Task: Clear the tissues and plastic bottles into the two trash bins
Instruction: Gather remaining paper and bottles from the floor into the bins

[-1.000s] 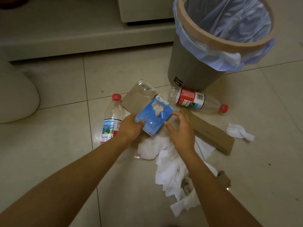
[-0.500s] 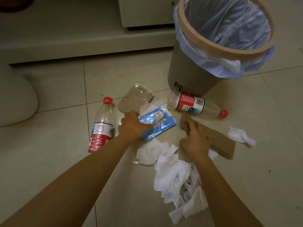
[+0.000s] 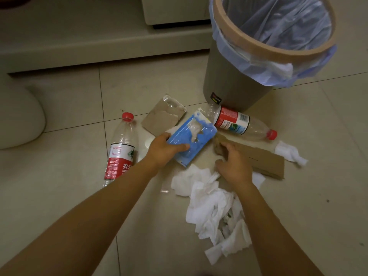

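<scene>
My left hand (image 3: 164, 150) grips a blue tissue packet (image 3: 192, 140) by its near end, just above the floor. My right hand (image 3: 233, 162) curls its fingers round the left end of a long brown cardboard piece (image 3: 260, 158). A heap of white tissues (image 3: 215, 212) lies under and behind my right wrist. Another tissue (image 3: 289, 153) sits at the right. One plastic bottle (image 3: 121, 148) with a red cap lies at the left, and a second bottle (image 3: 243, 124) lies against the grey trash bin (image 3: 229, 86), which has a blue liner.
A torn cardboard piece with clear plastic (image 3: 164, 116) lies behind the blue packet. A low step and cabinet base (image 3: 99, 48) run along the back. A rounded white object (image 3: 18, 120) sits at the far left. Only one bin is in view.
My right hand let go of the blue packet and moved right onto the long cardboard. My left hand kept the packet, lowered it, then lifted and turned it again.
</scene>
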A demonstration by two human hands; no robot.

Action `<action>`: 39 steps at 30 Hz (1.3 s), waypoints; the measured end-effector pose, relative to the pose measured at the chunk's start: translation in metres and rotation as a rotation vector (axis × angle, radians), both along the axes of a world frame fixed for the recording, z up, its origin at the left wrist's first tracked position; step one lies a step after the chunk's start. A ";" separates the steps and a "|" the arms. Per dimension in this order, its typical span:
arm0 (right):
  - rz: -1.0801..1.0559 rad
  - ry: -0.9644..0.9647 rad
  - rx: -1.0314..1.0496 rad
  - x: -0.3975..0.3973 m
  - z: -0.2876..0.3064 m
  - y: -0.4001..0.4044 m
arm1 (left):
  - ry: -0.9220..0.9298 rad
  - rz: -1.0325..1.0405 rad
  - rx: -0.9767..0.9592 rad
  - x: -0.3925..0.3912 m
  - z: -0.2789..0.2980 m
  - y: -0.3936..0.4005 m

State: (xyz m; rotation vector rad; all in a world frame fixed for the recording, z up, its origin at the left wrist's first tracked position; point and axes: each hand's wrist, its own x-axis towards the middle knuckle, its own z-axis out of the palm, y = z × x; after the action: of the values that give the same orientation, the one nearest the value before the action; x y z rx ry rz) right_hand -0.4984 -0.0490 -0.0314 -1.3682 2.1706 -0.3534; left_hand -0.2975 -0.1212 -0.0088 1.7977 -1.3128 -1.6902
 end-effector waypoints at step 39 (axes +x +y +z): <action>0.369 -0.048 0.310 0.050 0.029 0.035 | -0.073 -0.163 0.150 0.090 0.041 0.043</action>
State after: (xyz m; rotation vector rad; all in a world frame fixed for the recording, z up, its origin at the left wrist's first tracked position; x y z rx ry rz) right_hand -0.4486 -0.0142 -0.0021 -1.5172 1.7921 0.0869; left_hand -0.2076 -0.0783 0.0322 1.8978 -1.4323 -1.8699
